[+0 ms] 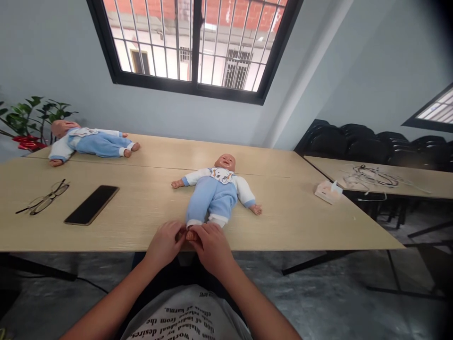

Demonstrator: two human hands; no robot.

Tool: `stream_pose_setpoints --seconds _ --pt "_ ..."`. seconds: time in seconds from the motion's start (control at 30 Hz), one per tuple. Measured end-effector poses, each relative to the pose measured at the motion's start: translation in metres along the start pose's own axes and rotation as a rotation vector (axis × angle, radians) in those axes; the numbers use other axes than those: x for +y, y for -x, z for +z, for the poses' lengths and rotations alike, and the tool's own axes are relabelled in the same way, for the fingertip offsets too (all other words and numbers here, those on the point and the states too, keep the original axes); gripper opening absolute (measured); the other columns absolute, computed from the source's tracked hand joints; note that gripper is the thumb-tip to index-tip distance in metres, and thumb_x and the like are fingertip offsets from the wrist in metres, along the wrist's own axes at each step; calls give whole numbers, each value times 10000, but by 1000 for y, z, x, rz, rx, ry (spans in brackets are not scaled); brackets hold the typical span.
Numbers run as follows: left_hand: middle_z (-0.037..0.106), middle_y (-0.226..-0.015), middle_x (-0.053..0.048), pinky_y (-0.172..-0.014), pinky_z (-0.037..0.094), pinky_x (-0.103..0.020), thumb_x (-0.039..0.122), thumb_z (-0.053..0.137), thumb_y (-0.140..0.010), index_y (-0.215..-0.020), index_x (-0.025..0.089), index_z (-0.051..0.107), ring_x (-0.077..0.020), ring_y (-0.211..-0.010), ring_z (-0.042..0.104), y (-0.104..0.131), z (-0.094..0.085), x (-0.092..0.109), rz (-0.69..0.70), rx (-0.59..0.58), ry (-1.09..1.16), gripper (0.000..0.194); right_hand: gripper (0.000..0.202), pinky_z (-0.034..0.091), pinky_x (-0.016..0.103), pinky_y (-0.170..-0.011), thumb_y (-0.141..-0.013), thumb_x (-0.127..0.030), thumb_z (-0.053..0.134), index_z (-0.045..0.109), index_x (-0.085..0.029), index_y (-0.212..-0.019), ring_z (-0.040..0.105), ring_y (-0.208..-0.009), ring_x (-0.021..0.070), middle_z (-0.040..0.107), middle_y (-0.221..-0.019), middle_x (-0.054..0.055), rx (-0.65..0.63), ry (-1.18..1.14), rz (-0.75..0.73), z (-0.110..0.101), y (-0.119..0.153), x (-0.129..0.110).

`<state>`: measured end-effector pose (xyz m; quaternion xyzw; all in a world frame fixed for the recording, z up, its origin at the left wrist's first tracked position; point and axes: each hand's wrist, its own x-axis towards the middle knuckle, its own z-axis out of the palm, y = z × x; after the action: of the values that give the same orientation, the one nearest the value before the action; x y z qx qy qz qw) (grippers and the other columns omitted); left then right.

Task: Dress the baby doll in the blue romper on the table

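A baby doll [212,193] in blue trousers, white sleeves and an animal-face bib lies on its back on the wooden table [141,208], head toward the window and feet at the front edge. My left hand [166,243] is closed at the outer side of the doll's foot [191,235] on the image's left. From the other side my right hand [214,245] grips the same foot, its thumb and fingers around it. The toes show between my two hands. Behind my right hand, the doll's other foot is mostly hidden.
A second baby doll [99,141] lies at the back left near a potted plant [26,115]. Eyeglasses [46,197] and a black phone [92,204] rest on the left. A tissue box [328,191] sits far right, and cables [375,177] lie on the adjoining table.
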<state>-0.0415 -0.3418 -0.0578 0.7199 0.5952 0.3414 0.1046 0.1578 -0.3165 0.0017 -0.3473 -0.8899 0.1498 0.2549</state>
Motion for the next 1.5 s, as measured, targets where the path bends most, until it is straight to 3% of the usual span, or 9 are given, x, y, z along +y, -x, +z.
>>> stream_pose_setpoints --seconds 0.1,0.2,0.27,0.37,0.5,0.77,1.03,1.33,1.5 --pt "668 -980 -68 -854 507 -406 314 544 -989 -1022 201 598 -244 -928 624 4 -3 0 -16 154 -48 129 293 466 417 -962 -921 -213 693 639 -234 -1209 597 -1027 255 681 -1094 73 13 -9 -58 -4 4 7" --pt "660 -1125 -103 -961 492 -424 339 572 -992 -1158 192 579 -257 -1080 611 3 -13 13 141 240 -96 221 289 480 396 -941 -954 -233 645 632 -222 -1242 602 -1053 249 682 -1116 84 190 -46 -23 -12 12 31" --pt "658 -1228 -99 -1036 456 -432 365 618 -981 -1252 219 582 -259 -1176 587 -4 -19 26 361 111 -142 310 204 479 394 -920 -988 -238 595 656 -205 -1180 608 -1022 248 686 -1075 92 316 22 37 -15 17 52" --pt "674 -1277 -71 -1070 432 -432 380 709 -934 -1306 259 603 -253 -1209 582 -19 -22 43 631 -118 -193 405 157 473 383 -873 -1006 -269 582 689 -195 -1094 604 -955 245 680 -1016 94 370 192 74 -16 20 81" --pt "728 -1144 -30 -1014 463 -419 345 782 -880 -1207 264 667 -228 -1086 629 -35 -11 50 750 -225 -197 355 178 448 354 -787 -1031 -252 531 696 -198 -995 578 -862 227 663 -912 80 356 353 46 -11 18 95" --pt "758 -1054 -40 -994 539 -384 331 698 -950 -1056 208 700 -187 -1001 691 -27 5 40 693 -38 -66 162 156 456 336 -744 -1038 -203 487 633 -204 -984 585 -849 211 651 -910 65 256 122 13 6 39 57" --pt "752 -1041 -83 -852 607 -315 407 749 -897 -1121 208 698 -189 -965 732 -7 19 44 468 189 295 303 109 495 370 -795 -990 -266 574 582 -191 -1068 600 -901 234 654 -965 90 528 6 260 21 60 57" --pt "752 -1020 -83 -820 615 -315 422 757 -886 -1047 212 749 -197 -930 737 -7 17 44 331 228 461 265 171 407 313 -674 -992 -223 512 598 -204 -846 554 -738 192 620 -760 29 564 -31 330 21 32 60" --pt "759 -1050 -83 -842 624 -321 383 709 -934 -1072 212 739 -196 -965 734 -7 18 44 311 302 356 221 126 398 303 -653 -928 -179 539 566 -213 -810 544 -713 183 586 -738 14 509 -69 275 33 51 39"
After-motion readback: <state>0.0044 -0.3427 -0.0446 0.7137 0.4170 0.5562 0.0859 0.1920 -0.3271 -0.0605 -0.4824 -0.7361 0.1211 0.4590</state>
